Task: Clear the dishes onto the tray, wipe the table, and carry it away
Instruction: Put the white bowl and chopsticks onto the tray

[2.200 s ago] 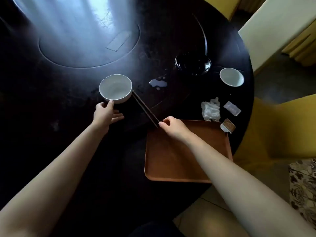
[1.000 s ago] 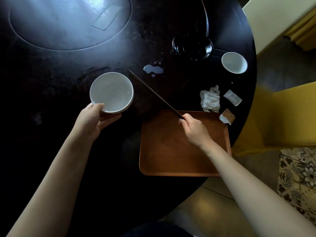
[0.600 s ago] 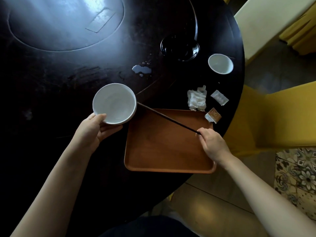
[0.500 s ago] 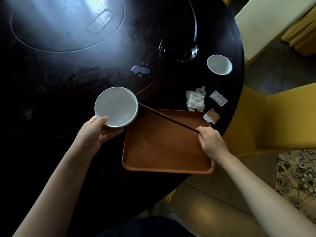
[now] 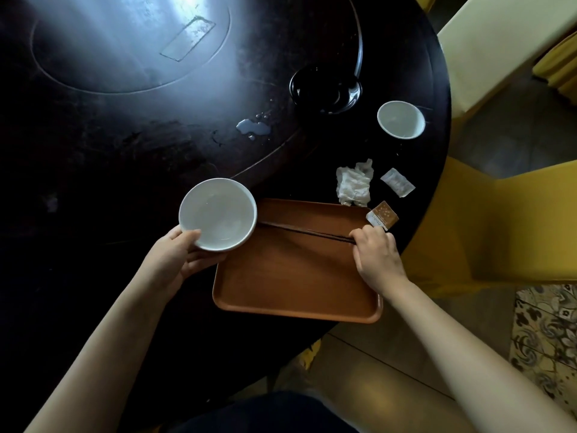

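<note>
Tray (image 5: 290, 295): brown, rectangular, at the near right edge of the dark round counter (image 5: 103, 157); landmark for all below.
Chopsticks (image 5: 304, 232): dark pair across the tray's far half, low over or touching its floor; which of the two, unclear.
Right hand (image 5: 376, 257): at the tray's right edge, fingers pinched shut around the chopsticks' right end.
White bowl (image 5: 218, 214): at the tray's far left corner, rim overlapping the tray edge, seemingly lifted and not yet set down inside.
Left hand (image 5: 178, 260): just left of the tray, thumb over the bowl's near rim, fingers curled under it, firmly holding.
Crumpled napkin (image 5: 354, 182): on the counter just beyond the tray's far edge.
Brown packet (image 5: 382, 215): just off the tray's far right corner.
White sachet (image 5: 398, 182): beyond that packet, beside the napkin.
Small white cup (image 5: 401, 119): well beyond the tray, near the counter's right rim.
Black dish (image 5: 326, 89): further still, left of the cup.
Spill (image 5: 253, 127): small puddle far beyond the tray, left of the black dish.
Progress: early; nothing yet released onto the tray.
Left to do: setting down chopsticks and bowl, gathering cup, black dish and litter, wiping the spill, carrying the tray off.
</note>
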### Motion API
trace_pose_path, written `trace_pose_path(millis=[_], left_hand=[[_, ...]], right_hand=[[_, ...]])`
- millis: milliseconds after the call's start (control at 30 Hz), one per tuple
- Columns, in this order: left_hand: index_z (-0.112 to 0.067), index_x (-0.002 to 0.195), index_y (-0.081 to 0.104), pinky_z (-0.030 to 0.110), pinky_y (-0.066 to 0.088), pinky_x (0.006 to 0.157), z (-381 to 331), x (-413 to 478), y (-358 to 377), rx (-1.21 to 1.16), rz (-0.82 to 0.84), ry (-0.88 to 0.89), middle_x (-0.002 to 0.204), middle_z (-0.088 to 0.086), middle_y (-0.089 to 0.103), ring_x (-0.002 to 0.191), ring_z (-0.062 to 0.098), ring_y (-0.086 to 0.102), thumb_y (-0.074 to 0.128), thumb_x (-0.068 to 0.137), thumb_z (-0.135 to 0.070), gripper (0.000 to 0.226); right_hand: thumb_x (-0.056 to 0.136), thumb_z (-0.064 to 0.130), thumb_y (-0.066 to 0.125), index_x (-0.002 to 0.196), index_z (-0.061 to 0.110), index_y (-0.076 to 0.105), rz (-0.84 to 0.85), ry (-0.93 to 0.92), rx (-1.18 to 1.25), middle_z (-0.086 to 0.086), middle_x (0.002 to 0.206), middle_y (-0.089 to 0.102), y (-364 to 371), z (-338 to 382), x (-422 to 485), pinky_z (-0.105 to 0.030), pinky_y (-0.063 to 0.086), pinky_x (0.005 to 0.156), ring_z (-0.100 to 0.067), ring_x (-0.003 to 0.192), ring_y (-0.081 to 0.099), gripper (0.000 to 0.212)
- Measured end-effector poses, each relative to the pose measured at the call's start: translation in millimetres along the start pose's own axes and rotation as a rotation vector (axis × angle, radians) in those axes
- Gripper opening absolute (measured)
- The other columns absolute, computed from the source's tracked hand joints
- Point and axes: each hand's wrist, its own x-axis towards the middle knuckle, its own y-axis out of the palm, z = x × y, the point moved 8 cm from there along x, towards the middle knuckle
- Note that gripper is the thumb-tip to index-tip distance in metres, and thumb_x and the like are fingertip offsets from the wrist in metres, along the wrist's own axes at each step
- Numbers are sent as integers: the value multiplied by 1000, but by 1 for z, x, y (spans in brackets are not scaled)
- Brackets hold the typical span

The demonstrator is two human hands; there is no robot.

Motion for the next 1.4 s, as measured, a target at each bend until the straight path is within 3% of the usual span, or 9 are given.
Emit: trace_pose_path(millis=[133,333,567,700,800,1000,1200,1333,1400], left_hand=[[-8,115,48,32,60,58,6,2,11,7,0,-24,94,16,62,57,15,71,39,94,-6,24],[-8,114,49,31,60,54,10,5,18,20,-4,-47,94,17,62,57,15,71,39,93,-6,23],[-8,113,49,27,58,48,11,10,21,45,-26,-62,90,16,62,53,15,70,39,93,-5,22],[-9,110,50,28,59,48,17,11,23,80,-34,-80,87,14,62,50,15,70,40,93,-4,20],[-11,110,51,28,58,54,26,11,22,138,-36,-95,86,13,62,50,14,69,42,92,-6,20],[-9,111,51,22,54,41,43,10,39,140,-21,-126,84,14,61,45,13,67,42,92,-3,22],[-6,123,48,25,57,46,55,18,60,96,2,-146,100,22,57,68,28,65,41,93,-3,31],[-12,115,50,25,57,48,57,24,65,77,8,-130,117,24,53,82,30,63,42,93,-4,25],[-9,121,48,26,58,49,59,29,64,51,-7,-131,116,22,53,85,30,63,42,93,-5,30]], right_hand=[[91,15,47,111,8,53,24,63,39,-13,107,53,2,-2,22,-43,33,99,-32,107,45,21],[88,17,55,118,5,51,18,120,45,-18,118,50,3,-11,34,-44,33,102,-35,116,42,32],[75,12,71,99,5,63,-87,-27,64,-16,95,61,0,11,35,-45,48,79,-37,92,57,26],[74,6,72,92,2,63,-129,-8,150,-16,89,61,1,15,43,-44,53,72,-36,87,58,21],[80,5,67,95,-1,60,-136,44,254,-18,94,57,2,12,49,-42,53,70,-35,91,57,17],[85,10,60,96,0,56,-158,100,266,-18,96,60,-1,10,57,-41,48,75,-34,93,56,15],[86,15,60,98,1,55,-154,131,248,-18,99,61,0,9,59,-43,48,78,-35,94,56,19],[85,14,61,96,0,56,-165,124,265,-19,96,61,0,9,58,-43,49,77,-35,92,57,19],[85,14,62,95,-1,56,-171,113,259,-19,94,62,1,9,57,-43,49,76,-36,91,58,19]])
